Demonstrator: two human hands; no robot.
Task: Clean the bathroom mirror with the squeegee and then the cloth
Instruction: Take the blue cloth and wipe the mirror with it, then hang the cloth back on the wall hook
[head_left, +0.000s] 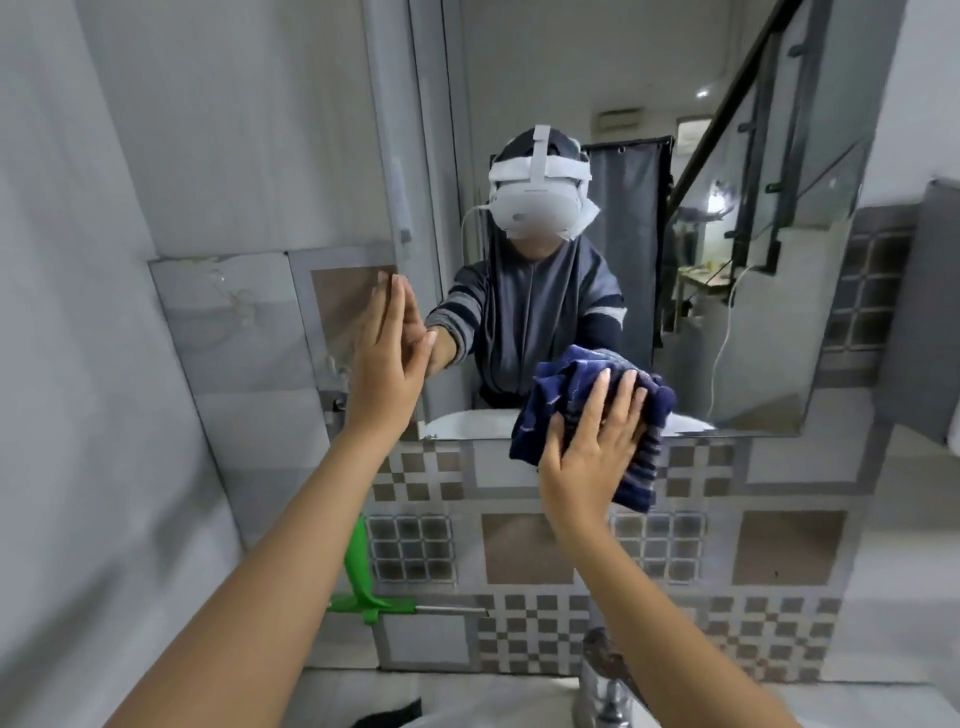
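The bathroom mirror (597, 93) hangs on the tiled wall ahead and reflects a person wearing a white headset. My right hand (592, 447) presses a dark blue striped cloth (566, 384) flat against the mirror's lower edge, with the fingers spread over it. My left hand (387, 358) rests flat, fingers together, on the mirror's left edge and holds nothing. The green squeegee (361, 577) stands against the wall below my left forearm, its blade down and its metal strip pointing right.
Patterned grey and brown tiles (524, 551) cover the wall under the mirror. A chrome tap (605, 680) rises at the bottom, above a white sink edge (467, 706). A plain grey wall (78, 364) closes the left side.
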